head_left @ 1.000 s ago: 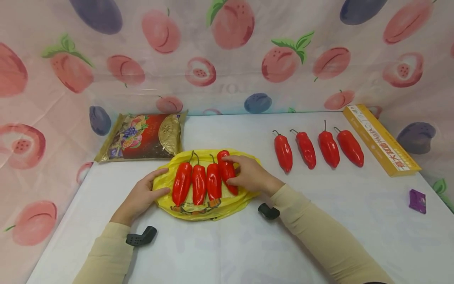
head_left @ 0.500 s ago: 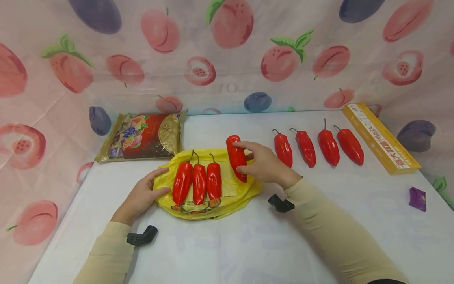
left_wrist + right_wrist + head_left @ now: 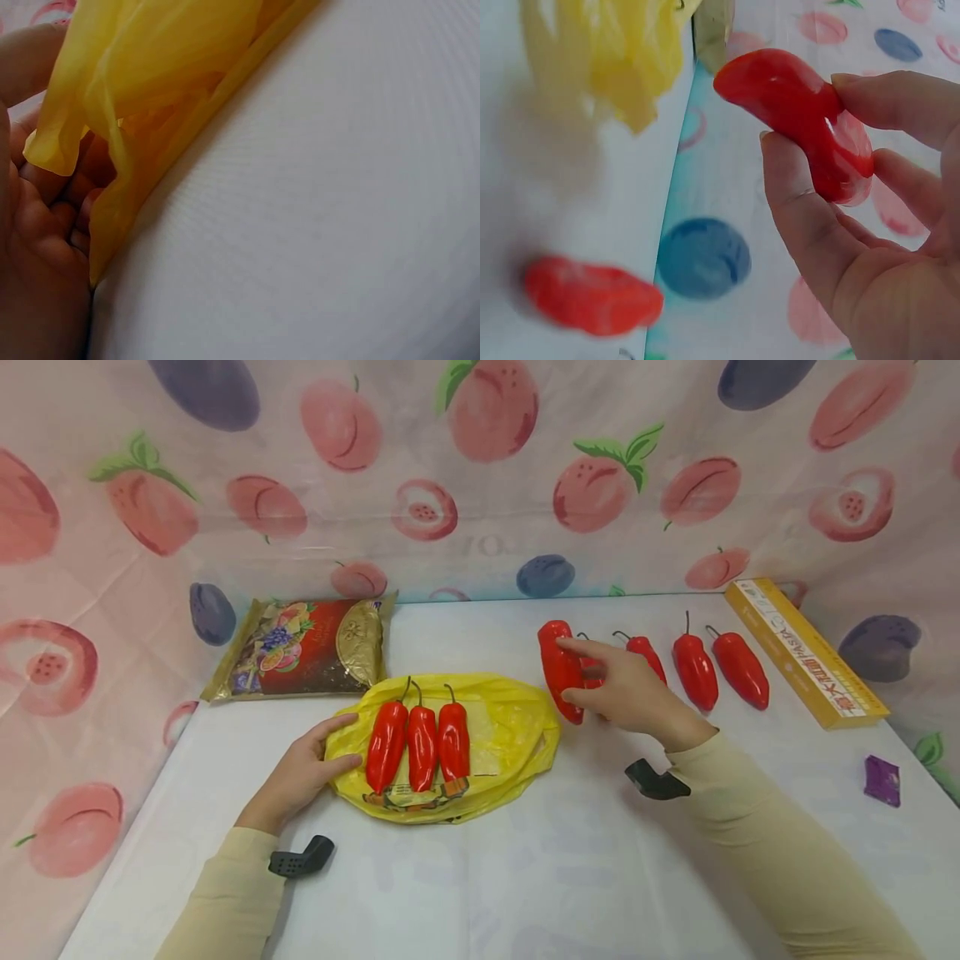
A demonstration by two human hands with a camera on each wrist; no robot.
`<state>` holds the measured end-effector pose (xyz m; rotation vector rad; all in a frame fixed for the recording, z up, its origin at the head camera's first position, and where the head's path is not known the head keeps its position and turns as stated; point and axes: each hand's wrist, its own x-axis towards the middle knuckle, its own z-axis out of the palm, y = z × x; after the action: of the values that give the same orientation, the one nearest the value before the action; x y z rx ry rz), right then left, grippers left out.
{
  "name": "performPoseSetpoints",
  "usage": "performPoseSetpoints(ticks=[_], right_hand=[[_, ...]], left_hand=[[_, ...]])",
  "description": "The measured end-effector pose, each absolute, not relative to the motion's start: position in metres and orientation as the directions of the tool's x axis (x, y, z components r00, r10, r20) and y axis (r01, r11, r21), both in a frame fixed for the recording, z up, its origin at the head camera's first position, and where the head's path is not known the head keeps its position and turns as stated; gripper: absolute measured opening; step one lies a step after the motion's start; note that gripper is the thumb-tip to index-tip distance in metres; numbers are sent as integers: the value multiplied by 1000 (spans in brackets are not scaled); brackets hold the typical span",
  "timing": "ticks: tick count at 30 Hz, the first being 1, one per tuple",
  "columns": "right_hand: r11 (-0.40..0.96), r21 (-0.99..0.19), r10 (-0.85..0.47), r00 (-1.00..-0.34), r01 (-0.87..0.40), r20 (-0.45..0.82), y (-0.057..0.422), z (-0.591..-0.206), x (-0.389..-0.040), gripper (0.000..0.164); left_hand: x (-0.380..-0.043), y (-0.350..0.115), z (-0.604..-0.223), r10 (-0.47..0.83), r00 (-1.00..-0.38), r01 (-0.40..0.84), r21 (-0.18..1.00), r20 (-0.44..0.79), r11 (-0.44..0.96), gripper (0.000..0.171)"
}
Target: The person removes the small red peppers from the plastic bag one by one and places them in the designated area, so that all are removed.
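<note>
In the head view, my right hand [image 3: 622, 687] pinches a glossy red pepper [image 3: 559, 670] between thumb and fingertips, to the right of a yellow plastic bag [image 3: 517, 727]. The right wrist view shows this held pepper [image 3: 795, 105] raised above the white table. Three more red peppers [image 3: 422, 747] with dark stems lie side by side on the bag. My left hand [image 3: 300, 775] rests at the bag's left edge, thumb and fingers spread apart. Close up, the yellow plastic [image 3: 150, 82] hangs in front of its loosely bent fingers [image 3: 82, 221].
Right of the bag, several red peppers [image 3: 694, 672] lie in a row, two partly behind my right hand. A yellow pasta box [image 3: 806, 652] stands at the far right, a small purple packet [image 3: 882, 781] nearer. A gold-and-red bag [image 3: 307, 647] lies at the back left.
My right hand has lifted the rightmost pepper off the yellow bag and carried it right, close to the row of peppers. My left hand has stayed at the bag's edge.
</note>
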<state>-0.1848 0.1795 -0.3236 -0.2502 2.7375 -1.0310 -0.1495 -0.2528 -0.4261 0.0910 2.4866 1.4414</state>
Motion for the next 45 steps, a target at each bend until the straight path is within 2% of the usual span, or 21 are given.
performPoseSetpoints(ticks=[8, 15, 23, 28, 36, 45], right_hand=[[777, -629, -142, -979, -19, -146, 226, -318, -172, 81], [814, -581, -85, -988, 5, -128, 271, -325, -165, 83], [826, -558, -29, -984, 75, -174, 314, -331, -158, 85], [832, -549, -16, -988, 73, -156, 331, -334, -154, 84], [837, -526, 40, -976, 150, -215, 354, -341, -150, 88], [835, -523, 47, -969, 172, -243, 371, -352, -150, 92]], left_hand=[[-150, -251, -425, 190, -962, -79, 869, -195, 489, 70], [-149, -252, -425, 193, -961, -84, 872, -199, 482, 70], [-148, -252, -425, 189, -962, -83, 870, -197, 486, 70], [-148, -252, -424, 192, -961, -83, 873, -197, 481, 70], [-148, -252, -424, 195, -962, -80, 877, -193, 474, 70], [-149, -251, -424, 188, -962, -85, 870, -198, 485, 70]])
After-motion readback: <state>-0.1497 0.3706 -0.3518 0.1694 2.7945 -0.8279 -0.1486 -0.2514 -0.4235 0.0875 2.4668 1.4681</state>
